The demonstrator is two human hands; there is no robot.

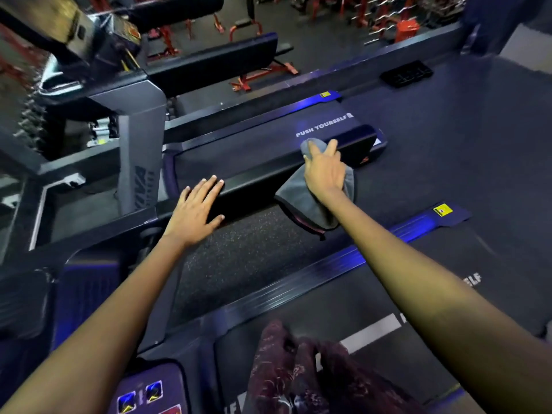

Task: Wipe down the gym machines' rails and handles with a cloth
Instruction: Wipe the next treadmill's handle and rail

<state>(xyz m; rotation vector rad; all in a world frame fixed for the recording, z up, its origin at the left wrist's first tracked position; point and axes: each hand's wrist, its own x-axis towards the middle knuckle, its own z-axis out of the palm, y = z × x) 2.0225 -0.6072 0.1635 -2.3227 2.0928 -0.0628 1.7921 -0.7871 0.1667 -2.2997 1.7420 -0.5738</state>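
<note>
A black handrail [263, 171] of a treadmill runs from the middle left toward the upper right. My right hand [324, 171] presses a grey cloth [310, 198] onto the rail near its far end, fingers curled over it; most of the cloth hangs down below the rail. My left hand [195, 204] lies flat on the near end of the same rail, fingers spread and straight, holding nothing.
A treadmill belt [328, 121] printed "PUSH YOURSELF" lies beyond the rail. A grey upright post [140, 162] stands at the left. A console with lit buttons [143, 395] is at the bottom. Red benches and racks [263, 70] fill the background.
</note>
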